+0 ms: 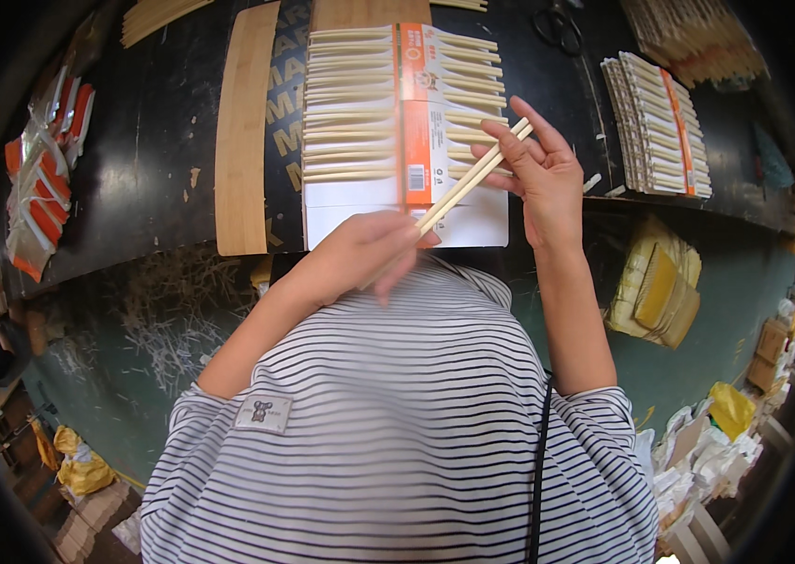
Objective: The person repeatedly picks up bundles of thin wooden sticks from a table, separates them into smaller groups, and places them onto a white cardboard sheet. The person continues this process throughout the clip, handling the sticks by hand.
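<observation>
A pair of pale wooden chopsticks (475, 176) slants between my hands, over a white card with an orange printed band (416, 134). My right hand (545, 169) pinches their upper end between thumb and fingers. My left hand (376, 250), slightly blurred, is at their lower end, near the card's front edge; its fingertips are partly hidden. Several pairs of chopsticks (348, 116) lie crosswise in rows on the card, passing under the orange band. The front part of the card (344, 204) shows bare white.
A bamboo board (245, 134) lies left of the card on the black table (157, 141). Orange-and-white plastic packaging (45, 204) is at the far left. Stacked chopstick cards (658, 127) stand at the right, with black-handled scissors (556, 29) behind. A yellow wrapped bundle (655, 282) sits below the table's right edge.
</observation>
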Motion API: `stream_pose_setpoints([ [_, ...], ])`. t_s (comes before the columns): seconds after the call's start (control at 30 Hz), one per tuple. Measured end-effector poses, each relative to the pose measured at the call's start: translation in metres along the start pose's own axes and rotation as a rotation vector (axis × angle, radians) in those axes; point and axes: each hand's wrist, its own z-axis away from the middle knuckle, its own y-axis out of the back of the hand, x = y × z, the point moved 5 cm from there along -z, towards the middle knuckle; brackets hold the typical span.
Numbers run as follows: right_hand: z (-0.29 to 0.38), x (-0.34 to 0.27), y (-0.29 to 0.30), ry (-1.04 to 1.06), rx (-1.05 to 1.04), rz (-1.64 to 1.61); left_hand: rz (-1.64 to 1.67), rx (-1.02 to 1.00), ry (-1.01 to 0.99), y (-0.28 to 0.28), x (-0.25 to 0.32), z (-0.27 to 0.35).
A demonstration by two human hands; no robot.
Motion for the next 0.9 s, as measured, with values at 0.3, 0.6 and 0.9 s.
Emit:
stream_pose_setpoints([
  [0.3, 0.015, 0.016, 0.041, -0.037, 0.089, -0.076, 0.000, 0.094, -0.001, -0.002, -0.010, 0.000],
  [0.6, 0.050, 0.022, 0.153, 0.213, 0.648, -0.088, 0.051, 0.389, -0.155, 0.029, -0.007, 0.004],
  [0.9, 0.032, 0.076, 0.092, -0.030, 0.491, -0.288, -0.005, 0.460, -0.115, 0.030, -0.014, 0.007],
])
